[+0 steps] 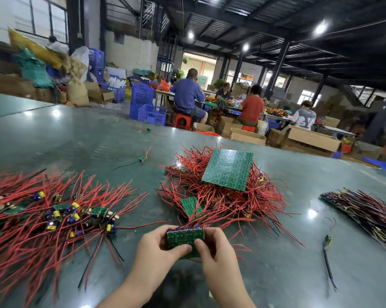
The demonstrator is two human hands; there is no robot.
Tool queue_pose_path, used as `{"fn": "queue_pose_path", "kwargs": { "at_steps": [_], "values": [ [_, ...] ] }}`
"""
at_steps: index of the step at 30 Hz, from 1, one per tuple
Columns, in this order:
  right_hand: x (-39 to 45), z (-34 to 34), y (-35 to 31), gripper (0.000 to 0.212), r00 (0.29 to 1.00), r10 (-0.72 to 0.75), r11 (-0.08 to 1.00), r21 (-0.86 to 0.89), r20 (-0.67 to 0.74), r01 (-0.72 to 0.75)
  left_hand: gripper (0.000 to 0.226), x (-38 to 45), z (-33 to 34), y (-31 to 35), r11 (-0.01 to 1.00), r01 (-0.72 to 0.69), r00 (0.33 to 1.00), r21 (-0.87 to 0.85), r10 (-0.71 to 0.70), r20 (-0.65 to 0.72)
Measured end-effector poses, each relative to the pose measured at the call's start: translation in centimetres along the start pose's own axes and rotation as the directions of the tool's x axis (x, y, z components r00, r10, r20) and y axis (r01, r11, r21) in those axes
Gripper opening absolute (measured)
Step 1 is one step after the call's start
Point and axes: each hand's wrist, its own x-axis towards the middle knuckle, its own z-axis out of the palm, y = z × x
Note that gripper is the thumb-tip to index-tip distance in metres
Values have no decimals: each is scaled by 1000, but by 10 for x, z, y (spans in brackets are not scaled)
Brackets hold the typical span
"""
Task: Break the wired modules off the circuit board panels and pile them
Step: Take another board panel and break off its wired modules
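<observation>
I see both hands — left hand, right hand — with fingers clamped on one green panel piece, loose-module pile at nine o'clock.

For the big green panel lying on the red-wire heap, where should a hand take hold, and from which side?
Grip the large green panel by its bare near-right edge, coming from the right. It lies tilted on the wire heap, solder side up, that edge lifted; wires crowd the other sides.

Two hands, three green panels, three loose modules.
</observation>
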Motion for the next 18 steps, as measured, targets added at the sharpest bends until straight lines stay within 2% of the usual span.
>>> {"fn": "queue_pose_path", "kwargs": {
  "at_steps": [13,18],
  "values": [
    [-3,15,-4,25,991,-43,999,-36,-126,38,34,-7,6,1,997,-58,993,42,62,-99],
    [-5,21,-6,39,976,-82,995,-74,-200,68,27,-6,5,0,996,-78,990,44,83,-113]
  ]
}}
